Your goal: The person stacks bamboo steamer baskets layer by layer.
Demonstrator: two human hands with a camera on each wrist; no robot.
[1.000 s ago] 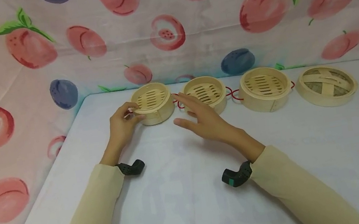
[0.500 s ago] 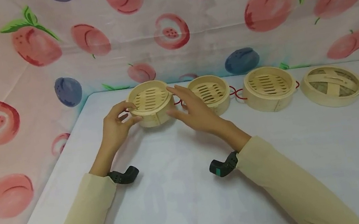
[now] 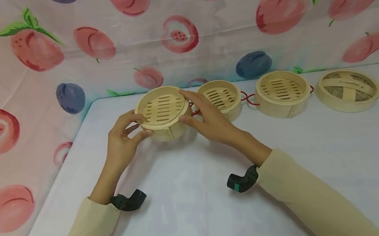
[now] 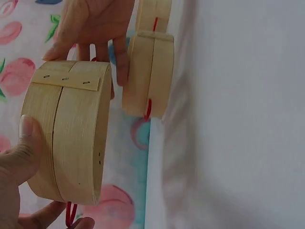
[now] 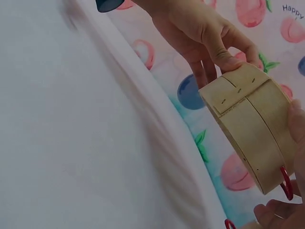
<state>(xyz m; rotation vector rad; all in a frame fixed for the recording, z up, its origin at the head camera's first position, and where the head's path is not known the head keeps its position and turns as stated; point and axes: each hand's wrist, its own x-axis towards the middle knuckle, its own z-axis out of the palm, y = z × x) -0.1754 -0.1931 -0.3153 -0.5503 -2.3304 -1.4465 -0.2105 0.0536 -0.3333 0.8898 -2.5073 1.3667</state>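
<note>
Both hands hold a round bamboo steamer basket (image 3: 167,133) a little above the white table, its slatted inside facing up. My left hand (image 3: 121,141) grips its left side, thumb on the front wall and fingers at the rim. On the opposite side my right hand (image 3: 213,122) holds it between thumb and fingers. In the left wrist view the stapled wall seam of the steamer basket (image 4: 71,138) shows, with a red cord loop (image 4: 70,214) by the left fingers. In the right wrist view the right thumb (image 5: 296,119) lies against the basket's wall.
To the right, along the back of the table (image 3: 191,218), stand a second steamer basket (image 3: 235,111), partly behind the right hand, and a third basket (image 3: 282,109), both with red cord loops. A woven steamer lid (image 3: 351,105) lies at the far right. A fruit-print cloth (image 3: 216,55) hangs behind.
The right hand has come left and taken hold of the leftmost steamer basket, which the left hand was touching. Both hands have raised it off the table and brought it slightly nearer.
</note>
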